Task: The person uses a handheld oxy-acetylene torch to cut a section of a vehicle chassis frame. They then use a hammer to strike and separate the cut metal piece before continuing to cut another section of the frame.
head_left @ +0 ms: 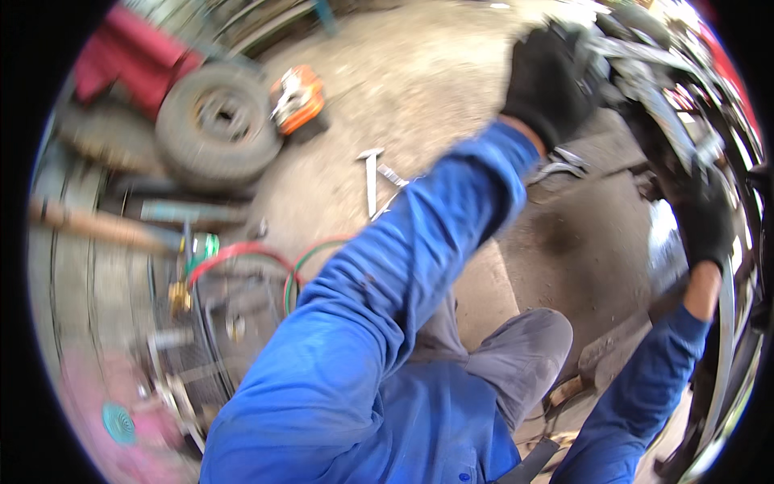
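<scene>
My left hand (552,85), in a black glove, reaches far forward to the metal framework (657,89) at the right. Its fingers look closed against a part there, but blur hides what they hold. Lower on the same framework is my right hand (705,218), also black-gloved. Its fingers curl by a light metal piece (709,151); I cannot make out what is inside them. Both arms wear blue sleeves. Beneath my left wrist, several metal tools (560,168) lie on the ground.
A worn tyre on a rim (218,121) lies at the far left beside an orange machine (298,101). A hammer-shaped tool (371,179) rests on the floor. Red hose (242,250) and green hose (294,278) curve beside metal frames at left. A flat brown sheet (580,242) lies before my knees.
</scene>
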A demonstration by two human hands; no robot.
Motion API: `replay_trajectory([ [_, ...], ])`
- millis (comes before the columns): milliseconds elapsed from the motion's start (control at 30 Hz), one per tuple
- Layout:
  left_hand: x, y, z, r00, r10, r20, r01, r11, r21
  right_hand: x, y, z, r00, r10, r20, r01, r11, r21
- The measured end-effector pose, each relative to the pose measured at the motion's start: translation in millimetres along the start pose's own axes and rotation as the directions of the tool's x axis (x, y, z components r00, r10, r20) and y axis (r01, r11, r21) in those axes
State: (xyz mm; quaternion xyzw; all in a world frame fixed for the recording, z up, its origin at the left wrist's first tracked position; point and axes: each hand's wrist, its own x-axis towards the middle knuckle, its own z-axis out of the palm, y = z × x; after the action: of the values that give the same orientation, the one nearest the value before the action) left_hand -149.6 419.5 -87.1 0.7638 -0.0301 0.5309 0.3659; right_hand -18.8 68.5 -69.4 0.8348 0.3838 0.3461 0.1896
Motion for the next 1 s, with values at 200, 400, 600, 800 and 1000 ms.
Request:
replay_trajectory([
  [200,-188.9,52.2,-116.2,0.977,-0.203,0.063,0.165,0.911,0.377,-24.3,27.7,33.2,0.997,0.074,0.023,-0.078,0.972,0.220],
  [400,-284.1,109.0,-206.7,0.920,-0.392,0.005,0.327,0.774,0.543,-40.4,-22.0,21.9,0.968,0.243,0.057,-0.221,0.725,0.652],
  [600,-305.3,133.6,-284.8,0.885,-0.354,-0.303,0.465,0.705,0.536,-40.4,-68.4,-0.7,0.972,0.217,0.085,-0.195,0.554,0.809],
  [800,-339.8,91.7,-426.1,0.670,-0.213,-0.712,0.712,0.455,0.534,-41.2,-96.9,-17.8,0.978,0.169,0.124,-0.185,0.418,0.889],
  [1000,-381.4,82.1,-603.2,0.708,-0.135,-0.693,0.557,-0.497,0.666,-24.5,-144.2,-63.2,0.988,0.087,0.128,-0.148,0.284,0.947],
])
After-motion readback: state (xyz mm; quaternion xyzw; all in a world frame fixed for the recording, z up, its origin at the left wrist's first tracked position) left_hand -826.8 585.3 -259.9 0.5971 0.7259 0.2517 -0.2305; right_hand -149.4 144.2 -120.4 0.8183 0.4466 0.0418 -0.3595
